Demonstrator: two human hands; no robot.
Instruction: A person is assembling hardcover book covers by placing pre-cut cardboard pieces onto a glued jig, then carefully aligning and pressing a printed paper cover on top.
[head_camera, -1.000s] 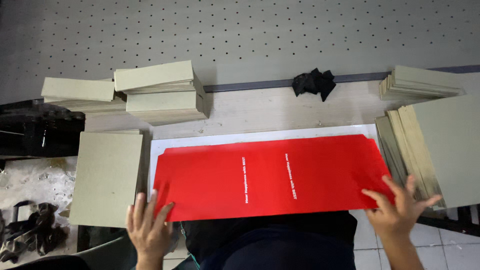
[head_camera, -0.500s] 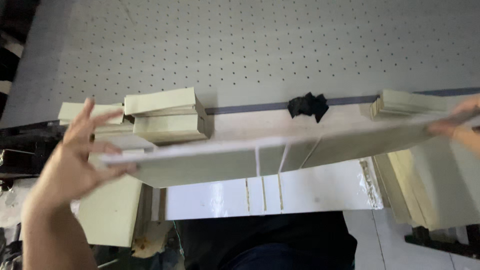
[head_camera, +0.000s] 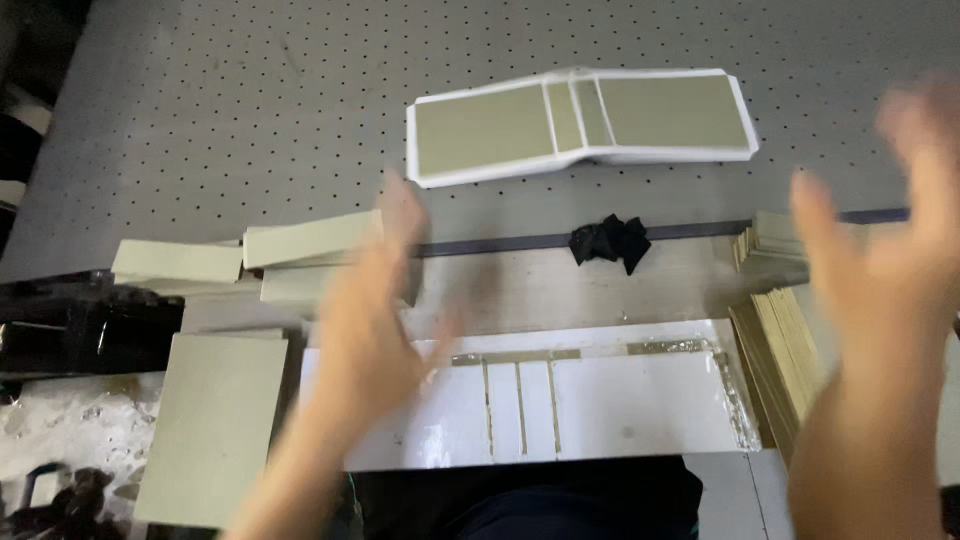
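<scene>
While blurred, both hands' fingers (head_camera: 400, 215) spread, holding nothing.

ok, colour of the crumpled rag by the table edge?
Black; the rag shows clearly in the head view.

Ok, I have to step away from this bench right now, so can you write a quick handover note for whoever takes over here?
Left hand: open, empty, raised above the white jig plate, blurred.
Right hand: open, empty, raised near the board stacks on the right.
The assembled cover lies board-side up on the perforated grey table, far from both hands.
The jig plate is bare, with shiny patches along its top edge.
Loose grey board lies left of the jig; more board stacks behind it. Black cloth lies beyond the jig.
Done: one cover set aside. Left: board stacks remain unused.
</scene>
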